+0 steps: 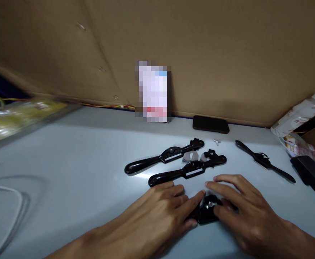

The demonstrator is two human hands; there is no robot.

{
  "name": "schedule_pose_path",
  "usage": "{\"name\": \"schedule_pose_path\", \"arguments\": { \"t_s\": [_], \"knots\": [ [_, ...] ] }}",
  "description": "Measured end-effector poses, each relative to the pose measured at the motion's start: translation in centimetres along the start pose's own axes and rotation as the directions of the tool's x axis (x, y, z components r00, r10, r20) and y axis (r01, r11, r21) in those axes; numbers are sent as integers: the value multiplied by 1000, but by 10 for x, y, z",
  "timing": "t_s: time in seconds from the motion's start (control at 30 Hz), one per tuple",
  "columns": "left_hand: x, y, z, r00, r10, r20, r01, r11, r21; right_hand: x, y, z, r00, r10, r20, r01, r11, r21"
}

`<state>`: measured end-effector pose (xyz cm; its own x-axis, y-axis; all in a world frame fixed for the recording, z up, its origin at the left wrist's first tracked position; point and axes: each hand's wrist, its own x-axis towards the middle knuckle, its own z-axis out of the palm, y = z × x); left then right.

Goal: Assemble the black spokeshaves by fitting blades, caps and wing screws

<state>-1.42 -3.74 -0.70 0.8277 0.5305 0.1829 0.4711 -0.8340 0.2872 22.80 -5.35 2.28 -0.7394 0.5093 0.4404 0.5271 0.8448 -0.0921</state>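
A black spokeshave (208, 217) lies on the table directly in front of me, partly hidden by my hands. My left hand (167, 212) grips its left side, index finger stretched onto the middle part and thumb along the near edge. From the right, my right hand (250, 212) holds the other side, thumb against the black cap and fingers arched above. A small silver screw (210, 204) shows between the hands. Just beyond lie two black spokeshave bodies (168, 177) (144, 165), with loose black caps (210, 153) and flat grey blades (191, 157) beside them.
Another spokeshave (264, 160) rests at the right. A silver thumbscrew (217, 142) and a dark phone (210, 124) lie farther back. Packaging (300, 111) and a black object (310, 176) border the right side. Yellowish plastic bags (19, 117) and a white cable (18, 212) are left.
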Motion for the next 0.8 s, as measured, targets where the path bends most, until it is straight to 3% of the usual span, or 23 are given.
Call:
{"name": "schedule_pose_path", "arguments": {
  "t_s": [0.8],
  "knots": [
    [-2, 1, 1, 1000, 5, -20, -5, 1000, 0, 2, 1, -6, 1000, -25, 18, 27, 995, -97]
  ]
}}
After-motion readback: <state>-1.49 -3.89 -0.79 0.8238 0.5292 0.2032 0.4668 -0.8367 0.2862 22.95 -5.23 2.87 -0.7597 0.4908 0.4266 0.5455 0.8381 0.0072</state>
